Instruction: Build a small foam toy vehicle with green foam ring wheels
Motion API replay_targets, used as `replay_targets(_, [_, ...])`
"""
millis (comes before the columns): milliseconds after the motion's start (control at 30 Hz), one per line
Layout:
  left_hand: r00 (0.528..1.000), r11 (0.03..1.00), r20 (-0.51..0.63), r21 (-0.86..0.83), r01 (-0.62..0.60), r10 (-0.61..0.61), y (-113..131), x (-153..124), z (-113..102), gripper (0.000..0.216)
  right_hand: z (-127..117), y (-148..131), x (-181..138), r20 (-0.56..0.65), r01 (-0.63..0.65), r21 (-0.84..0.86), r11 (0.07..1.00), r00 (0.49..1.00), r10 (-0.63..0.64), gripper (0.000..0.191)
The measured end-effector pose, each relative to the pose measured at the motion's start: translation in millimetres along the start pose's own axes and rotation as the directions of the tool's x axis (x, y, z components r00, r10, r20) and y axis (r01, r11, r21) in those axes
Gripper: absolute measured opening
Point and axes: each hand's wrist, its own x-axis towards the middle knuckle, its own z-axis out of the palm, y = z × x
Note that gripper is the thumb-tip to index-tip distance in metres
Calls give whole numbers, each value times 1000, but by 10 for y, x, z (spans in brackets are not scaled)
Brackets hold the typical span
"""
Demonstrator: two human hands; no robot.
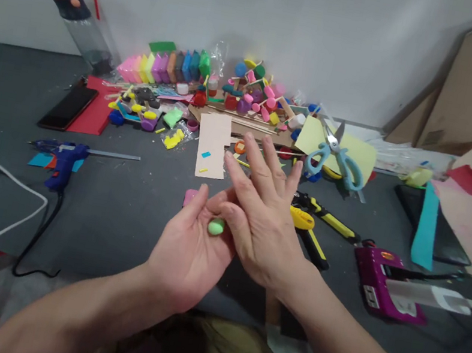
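A small light-green ball of modelling clay [216, 226] rests in the palm of my left hand [189, 247]. That palm faces up and is slightly cupped, with its thumb raised; its other fingers are mostly hidden behind my right hand [262, 221]. My right hand lies slantwise over them, palm down, fingers stretched out and apart, its thumb beside the clay ball. Past my fingertips a beige card [214, 136] lies flat, with a blue and a yellow scrap on it. A pink piece [189, 196] shows partly behind my left thumb.
A blue glue gun [65, 162] lies at left, near a phone [68, 107]. Coloured clay packs [164, 66] and a small clay car [136, 109] stand behind. Scissors [336, 151], a yellow-handled cutter [302, 218] and a purple device [382, 281] lie at right. A bottle [83, 31] leans back left.
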Motion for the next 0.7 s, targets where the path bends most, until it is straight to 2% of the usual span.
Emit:
replay_targets(100, [999,999,-10,4,32,-31,45,40,8,63,-96,91,-67,-94,33,131,991,995,-21,35])
replay_targets(167, [999,998,-26,42,39,-38,73,75,38,65,-148,114,-94,-157,130,161,978,982,-105,28])
replay_targets(233, [998,996,-37,74,44,-42,100,117,74,67,-162,128,-117,-166,238,145,961,963,-213,22])
replay_targets(300, [998,993,-46,105,53,-49,124,155,99,71,-140,142,-148,-157,293,133,947,950,-271,20])
replay_targets(500, [996,983,-15,163,90,-89,165,202,45,74,-54,148,-254,-131,292,133,947,952,-276,22])
replay_targets(600, [994,979,34,181,95,-103,187,212,-25,76,-50,121,-263,-71,256,152,955,966,-248,18])
replay_targets(700, [991,974,53,196,111,-124,211,230,-75,75,-52,102,-245,-74,229,184,956,973,-218,18])
